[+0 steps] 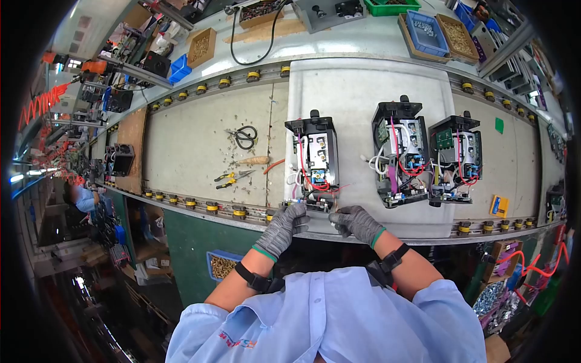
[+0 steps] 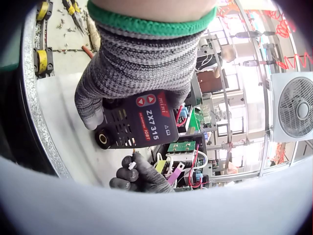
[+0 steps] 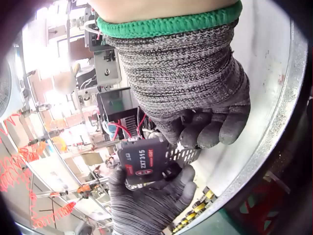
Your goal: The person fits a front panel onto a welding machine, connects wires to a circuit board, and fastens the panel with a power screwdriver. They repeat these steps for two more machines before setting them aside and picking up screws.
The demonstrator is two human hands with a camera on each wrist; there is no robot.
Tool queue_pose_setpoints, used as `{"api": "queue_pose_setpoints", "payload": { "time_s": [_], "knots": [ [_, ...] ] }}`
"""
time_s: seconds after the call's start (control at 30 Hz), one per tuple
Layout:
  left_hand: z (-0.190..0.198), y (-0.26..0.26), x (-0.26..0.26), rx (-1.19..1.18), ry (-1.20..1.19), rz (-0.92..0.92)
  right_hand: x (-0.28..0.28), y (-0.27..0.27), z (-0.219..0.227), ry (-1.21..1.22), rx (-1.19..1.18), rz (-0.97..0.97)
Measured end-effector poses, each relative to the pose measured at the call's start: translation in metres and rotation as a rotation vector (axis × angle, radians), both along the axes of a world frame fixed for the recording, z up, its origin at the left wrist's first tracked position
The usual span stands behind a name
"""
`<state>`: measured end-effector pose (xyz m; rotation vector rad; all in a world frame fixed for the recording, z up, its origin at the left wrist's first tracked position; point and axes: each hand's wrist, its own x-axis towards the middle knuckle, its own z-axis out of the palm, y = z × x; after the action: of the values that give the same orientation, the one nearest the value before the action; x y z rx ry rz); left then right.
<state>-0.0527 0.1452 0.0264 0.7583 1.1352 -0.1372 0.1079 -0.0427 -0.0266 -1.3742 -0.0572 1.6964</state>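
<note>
An open inverter welder, with red and white wires and bare boards showing, stands on the white board at the bench's near edge. Its black front panel, marked ZX7 315, faces the person. My gloved left hand grips this panel, thumb at one side and fingers at the other in the right wrist view. Just right of the panel, my gloved right hand pinches a small white connector on a thin wire between thumb and forefinger. The right fingertips are largely hidden in the right wrist view.
Two similar open units stand to the right. Scissors, yellow-handled pliers and a wooden-handled tool lie left among scraps. Yellow rollers line the bench edges. A yellow box lies far right.
</note>
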Motion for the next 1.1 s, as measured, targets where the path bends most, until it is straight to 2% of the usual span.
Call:
{"api": "queue_pose_setpoints", "payload": {
  "time_s": [0.07,0.17,0.33,0.47,0.6,0.7,0.77,0.87,0.97,1.1],
  "knots": [
    [0.0,-0.001,0.001,-0.004,-0.007,0.003,0.008,-0.004,0.014,0.096,0.001,-0.032],
    [0.002,-0.002,0.003,0.014,-0.001,0.008,0.016,-0.008,0.024,0.099,0.013,-0.046],
    [-0.002,0.0,-0.002,0.017,-0.003,0.018,0.023,-0.015,0.019,0.056,-0.003,0.015],
    [0.003,-0.001,0.001,0.016,0.004,0.016,0.033,-0.012,0.039,-0.002,0.014,0.022],
    [0.008,-0.001,0.004,0.014,-0.003,0.007,0.038,-0.014,0.028,0.01,0.051,0.045],
    [0.01,-0.001,0.005,0.009,-0.01,-0.001,0.036,-0.013,0.025,0.11,0.067,0.005],
    [0.01,-0.001,0.004,0.004,-0.012,0.006,0.032,-0.011,0.026,0.296,0.146,-0.103],
    [0.008,0.0,0.003,-0.002,-0.009,-0.008,0.034,-0.003,0.03,0.45,0.151,-0.179],
    [0.011,-0.002,0.005,0.009,-0.008,-0.012,0.039,0.004,0.03,0.434,0.213,-0.177],
    [0.01,-0.002,0.004,0.022,-0.017,-0.001,0.041,0.004,0.026,0.415,0.169,-0.157]
  ]
}}
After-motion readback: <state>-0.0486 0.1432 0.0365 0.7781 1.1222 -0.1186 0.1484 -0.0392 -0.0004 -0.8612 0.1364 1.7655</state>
